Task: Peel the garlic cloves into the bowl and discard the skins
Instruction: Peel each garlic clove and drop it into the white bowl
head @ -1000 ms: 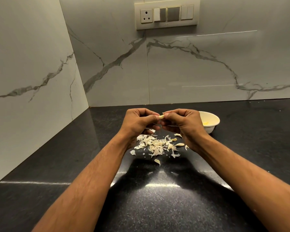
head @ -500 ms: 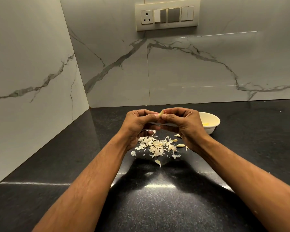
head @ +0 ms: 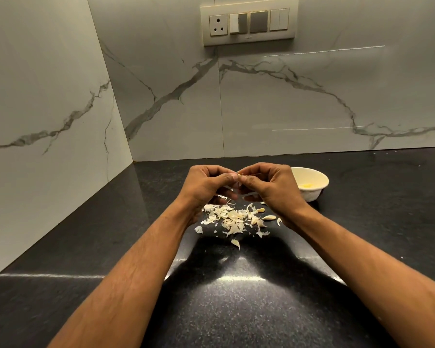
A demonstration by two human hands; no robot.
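Observation:
My left hand point(head: 206, 187) and my right hand point(head: 269, 187) meet above the black counter, fingertips pinching one small garlic clove point(head: 239, 175) between them; most of the clove is hidden by the fingers. Below the hands lies a scattered pile of pale garlic skins point(head: 231, 218). A couple of unpeeled cloves point(head: 268, 217) lie at the pile's right edge. The white bowl point(head: 317, 180) stands just right of my right hand, with something yellowish at its bottom.
The black granite counter point(head: 236, 297) runs into a corner of grey marble walls at the left and back. A switch panel with a socket point(head: 249, 21) sits high on the back wall. A single skin flake point(head: 236, 243) lies nearer to me than the pile.
The two hands stay pressed together over the pile. The clove's pale tip showed plainly between the fingertips before and is now mostly covered by them.

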